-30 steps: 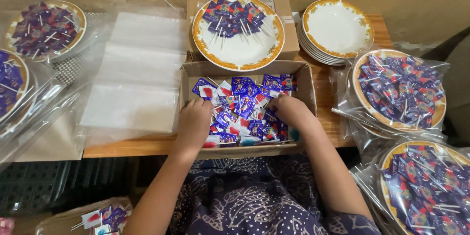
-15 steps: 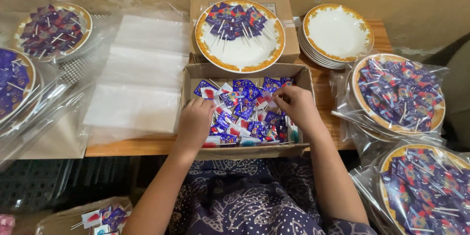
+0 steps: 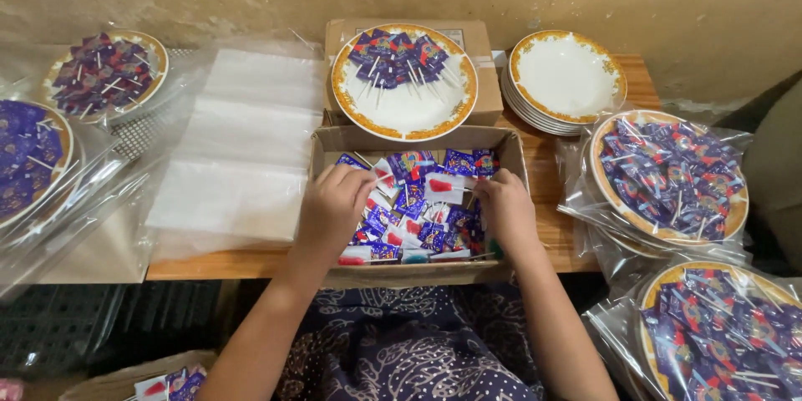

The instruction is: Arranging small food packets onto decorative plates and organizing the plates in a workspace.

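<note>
A white-wrapped lollipop (image 3: 443,187) with a red sweet sits on top of the heap of purple-wrapped lollipops (image 3: 409,221) in the open cardboard box (image 3: 501,146) at the desk's (image 3: 547,200) front edge — the right hand (image 3: 504,210) pinches its stick end. The left hand (image 3: 332,209) rests curled in the heap; whether it grasps anything I cannot tell. Behind the box stands a gold-rimmed plate (image 3: 403,109) with a few lollipops, beside it a stack of empty plates (image 3: 566,77) — bagged, filled plates (image 3: 664,174) lie right.
</note>
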